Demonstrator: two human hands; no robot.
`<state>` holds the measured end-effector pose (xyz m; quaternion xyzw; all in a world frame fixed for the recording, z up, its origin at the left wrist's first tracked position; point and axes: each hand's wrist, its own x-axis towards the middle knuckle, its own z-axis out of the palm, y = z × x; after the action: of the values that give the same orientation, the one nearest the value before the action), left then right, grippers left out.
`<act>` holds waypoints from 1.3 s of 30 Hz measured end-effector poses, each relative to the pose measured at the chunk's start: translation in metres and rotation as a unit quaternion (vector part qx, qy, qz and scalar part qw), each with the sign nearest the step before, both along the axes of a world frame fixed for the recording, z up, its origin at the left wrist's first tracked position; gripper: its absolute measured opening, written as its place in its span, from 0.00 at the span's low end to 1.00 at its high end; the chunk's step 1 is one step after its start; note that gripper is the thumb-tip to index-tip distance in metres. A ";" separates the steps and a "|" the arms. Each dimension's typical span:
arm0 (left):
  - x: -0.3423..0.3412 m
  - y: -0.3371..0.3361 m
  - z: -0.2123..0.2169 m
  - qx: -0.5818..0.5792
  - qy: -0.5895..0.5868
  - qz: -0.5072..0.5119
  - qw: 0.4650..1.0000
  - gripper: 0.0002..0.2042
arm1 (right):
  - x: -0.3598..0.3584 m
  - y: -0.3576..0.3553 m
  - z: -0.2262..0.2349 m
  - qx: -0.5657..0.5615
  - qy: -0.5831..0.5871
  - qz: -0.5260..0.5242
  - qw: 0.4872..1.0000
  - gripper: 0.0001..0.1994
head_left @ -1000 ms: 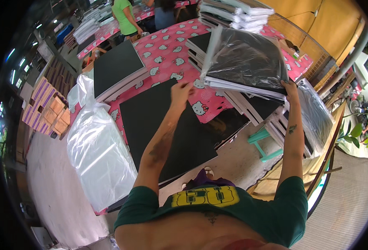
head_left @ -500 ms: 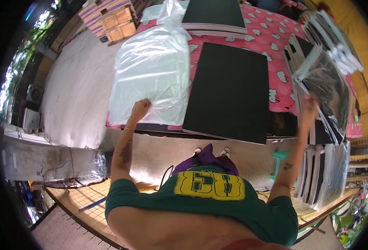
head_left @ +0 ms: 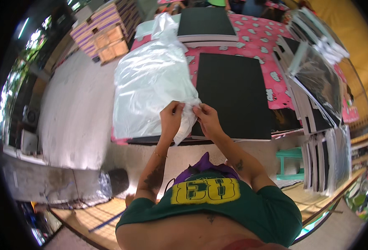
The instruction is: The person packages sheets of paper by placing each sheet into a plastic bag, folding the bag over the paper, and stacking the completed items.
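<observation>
A pile of translucent plastic bags (head_left: 148, 85) lies at the near left of the table. My left hand (head_left: 171, 118) is closed on the right edge of the top bag, close to its near corner. My right hand (head_left: 208, 120) pinches the same bunched edge just beside it, so the film is gathered between both hands. To the right lies a flat black board (head_left: 234, 93) with a pale edge, partly behind my right hand. Neither hand grips the board.
Further back a stack of black boards (head_left: 207, 25) rests on the pink patterned tablecloth (head_left: 255, 39). Plastic-wrapped boards (head_left: 319, 79) pile up on the right, with more standing upright (head_left: 326, 160) below. A green stool (head_left: 290, 162) stands by the table. Cardboard boxes (head_left: 109, 35) stand at far left.
My right hand has come from the wrapped boards on the right to the plastic bags. My left hand has moved right, and the top bag's edge is now lifted and bunched.
</observation>
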<state>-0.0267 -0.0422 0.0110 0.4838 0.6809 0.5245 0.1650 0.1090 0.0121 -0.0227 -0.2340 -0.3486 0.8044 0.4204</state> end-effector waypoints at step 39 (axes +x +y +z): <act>0.135 0.034 0.045 0.148 0.116 -0.155 0.970 0.06 | 0.152 -0.015 0.059 0.011 0.121 -0.131 0.984 0.05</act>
<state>0.1087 -0.0081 0.0562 0.6599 0.5266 0.5281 0.0906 0.2610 -0.0025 0.0365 -0.1739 -0.2702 0.7611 0.5634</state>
